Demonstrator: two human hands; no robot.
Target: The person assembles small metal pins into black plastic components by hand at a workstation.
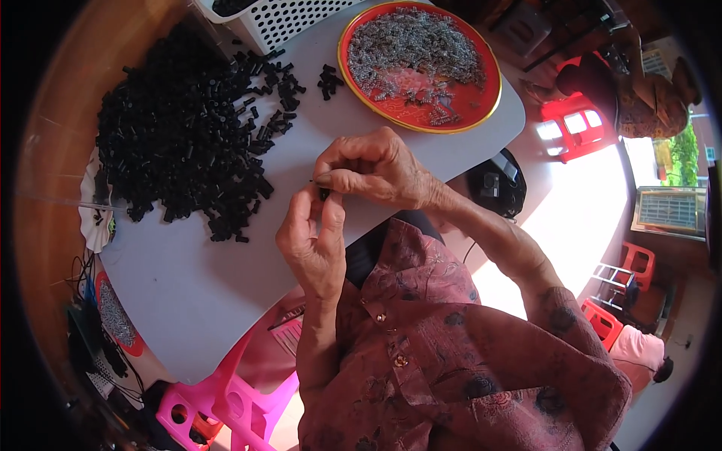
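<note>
Both my hands meet above the near edge of the pale table. My left hand (310,239) pinches a small black cylindrical piece (324,193) upright between thumb and fingers. Right over its top, the thumb and fingers of my right hand (380,169) are pressed together; whatever they hold is too small and hidden to make out. To the left of the hands lies a big heap of similar black cylindrical pieces (180,128). Beyond my right hand, small shiny metal springs (414,49) are spread over a round red tray (470,113) with a gold rim.
A white perforated basket (282,22) with black pieces stands at the table's far edge. A pink plastic stool (241,402) is below left, a red chair (575,128) to the right. A black bag (500,184) with a small camera lies beside the table. Other people sit at the right.
</note>
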